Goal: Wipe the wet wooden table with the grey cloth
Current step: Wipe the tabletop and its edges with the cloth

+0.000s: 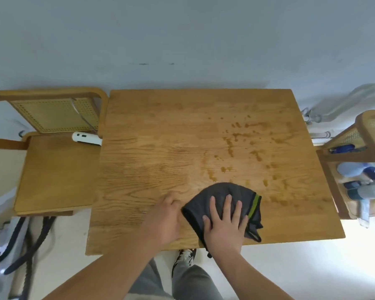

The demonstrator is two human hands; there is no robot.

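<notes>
Our right hand (224,224) lies flat, fingers spread, pressing the grey cloth (232,191) at the wooden table's (149,159) near edge. Our left hand (167,217) rests just beside it, and we cannot tell its grip. We should press evenly, sweeping overlapping strokes toward the droplets (243,144) beyond. We count one cloth, one table, two hands, and two chairs: left chair (52,169), right chair (355,137).

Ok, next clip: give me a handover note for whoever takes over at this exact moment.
Right hand: flat, fingers spread, pressing the grey cloth on the table near its front edge.
Left hand: on the table at the cloth's left edge; grip unclear.
Done: left half shows no drops.
Left: drops and streaks beyond the cloth, on the right half.
</notes>
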